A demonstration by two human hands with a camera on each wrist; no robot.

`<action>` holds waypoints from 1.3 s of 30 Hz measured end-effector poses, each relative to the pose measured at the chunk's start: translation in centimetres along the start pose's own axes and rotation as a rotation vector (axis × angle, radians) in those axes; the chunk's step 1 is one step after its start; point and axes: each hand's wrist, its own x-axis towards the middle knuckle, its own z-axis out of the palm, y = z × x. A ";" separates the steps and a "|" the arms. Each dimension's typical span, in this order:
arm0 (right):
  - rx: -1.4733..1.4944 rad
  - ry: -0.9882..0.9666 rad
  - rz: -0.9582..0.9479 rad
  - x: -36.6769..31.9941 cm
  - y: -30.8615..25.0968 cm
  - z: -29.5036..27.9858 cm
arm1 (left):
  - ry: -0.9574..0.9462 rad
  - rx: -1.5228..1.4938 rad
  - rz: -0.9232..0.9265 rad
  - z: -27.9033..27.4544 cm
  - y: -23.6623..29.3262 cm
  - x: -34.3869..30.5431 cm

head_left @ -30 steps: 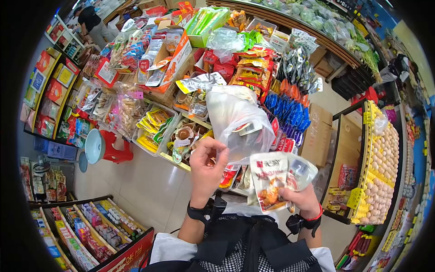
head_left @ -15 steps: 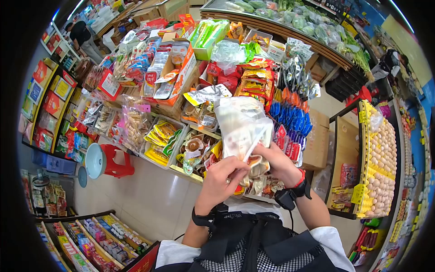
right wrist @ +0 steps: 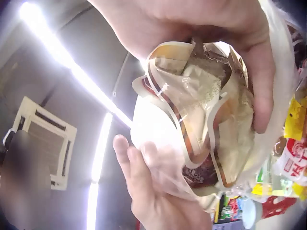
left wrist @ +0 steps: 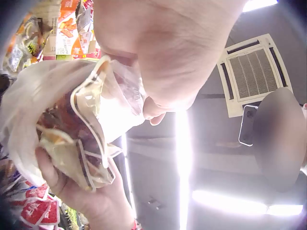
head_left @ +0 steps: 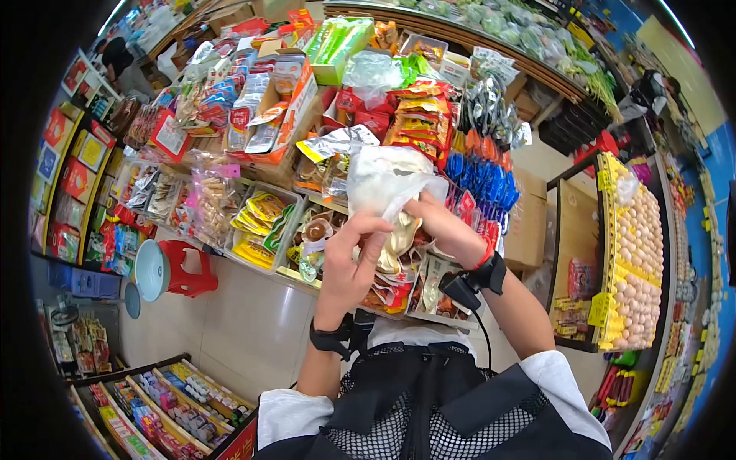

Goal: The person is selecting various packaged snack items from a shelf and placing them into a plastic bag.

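A white translucent plastic bag [head_left: 387,176] is over the goods table, its mouth toward the body. My right hand [head_left: 452,231] grips several clear-and-cream food packets [head_left: 399,244] at the bag's mouth; in the right wrist view the right hand [right wrist: 201,24] curls over the packets [right wrist: 196,110], partly inside the bag. My left hand [head_left: 349,268] is on the mouth's near left side. The left wrist view has the left hand [left wrist: 168,52] pinching the edge of the bag [left wrist: 29,105], with the packets [left wrist: 91,115] between both hands.
Packaged snacks in trays [head_left: 264,230] and an open carton [head_left: 295,123] surround the bag. Egg trays [head_left: 636,261] stand at the right, a red stool [head_left: 188,268] at the left, and a sloped shelf [head_left: 184,406] at the lower left.
The right hand has moved left and forward from beside the bag, bringing the packets into its mouth. The left hand, empty one second ago, has come to the bag's edge.
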 end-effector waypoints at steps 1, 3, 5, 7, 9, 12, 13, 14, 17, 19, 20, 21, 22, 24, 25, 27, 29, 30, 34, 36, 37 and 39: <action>0.096 -0.097 0.039 0.5 0.0 -0.9 | 0.007 -0.032 -0.015 -0.2 -0.7 -0.7; 0.330 -0.162 0.081 0.0 -1.5 -1.0 | -0.003 -0.094 -0.113 -0.7 -0.6 -1.7; 0.464 -0.215 -0.016 -0.3 -2.4 -1.0 | -0.043 -0.192 -0.160 -1.3 -1.1 -2.1; 0.208 -0.107 -0.273 0.6 -0.5 -1.5 | 0.016 -0.306 -0.182 -1.6 -1.4 -2.0; -0.109 0.180 -0.511 0.9 -0.4 0.1 | 0.084 -0.371 -0.165 -1.6 -1.6 -1.5; -0.811 0.186 -0.862 -0.3 -0.3 0.1 | 0.167 -0.497 -0.198 -1.1 -1.0 -0.9; -0.919 0.153 -0.733 -0.5 0.1 0.0 | 0.145 -0.446 -0.155 -1.4 -2.0 -0.9; -1.021 0.118 -0.599 -1.0 0.6 -0.3 | 0.147 -0.454 -0.171 -1.4 -1.8 -0.9; -0.987 0.066 -0.629 -3.4 0.1 -0.9 | 0.150 -0.479 -0.202 -1.1 -1.3 -0.6; -0.849 -0.007 -0.730 -6.0 -1.6 -1.6 | 0.154 -0.505 -0.209 -0.9 -1.2 -0.8; -0.780 -0.067 -0.749 -7.4 -2.7 -2.2 | 0.163 -0.482 -0.207 -0.9 -1.2 -0.9; -0.710 -0.124 -0.766 -8.9 -3.6 -3.0 | 0.170 -0.461 -0.207 -0.9 -1.2 -0.8; -0.659 -0.110 -0.645 -10.4 -4.1 -3.8 | 0.174 -0.444 -0.210 -0.9 -1.1 -0.9; -0.516 -0.030 -0.379 -12.5 -3.2 -5.8 | 0.161 -0.477 -0.244 -0.9 -1.2 -1.4; -0.544 0.052 -0.339 -13.0 -1.8 -6.7 | 0.157 -0.478 -0.262 -1.0 -1.4 -1.7; -0.648 0.049 -0.150 -13.4 1.8 -8.5 | 0.167 -0.471 -0.305 -1.0 -1.3 -2.1; -0.746 0.045 -0.102 -13.3 6.1 -9.1 | 0.081 -0.378 -0.315 -1.1 -1.6 -2.6; -0.798 0.047 -0.151 -13.1 8.5 -9.1 | 0.037 -0.331 -0.312 -1.3 -1.8 -2.8; -1.109 0.057 -0.267 -11.7 13.1 -8.3 | -0.192 -0.288 -0.503 -1.2 -2.2 -4.0; -1.177 -0.008 -0.120 -10.6 13.7 -7.8 | -0.284 -0.236 -0.509 -1.2 -2.6 -4.4; -1.195 -0.001 -0.124 -10.3 13.8 -7.5 | -0.318 -0.222 -0.509 -1.3 -2.9 -4.6; -1.193 -0.063 -0.058 -9.4 13.0 -6.7 | -0.404 -0.192 -0.564 -1.8 -2.7 -4.8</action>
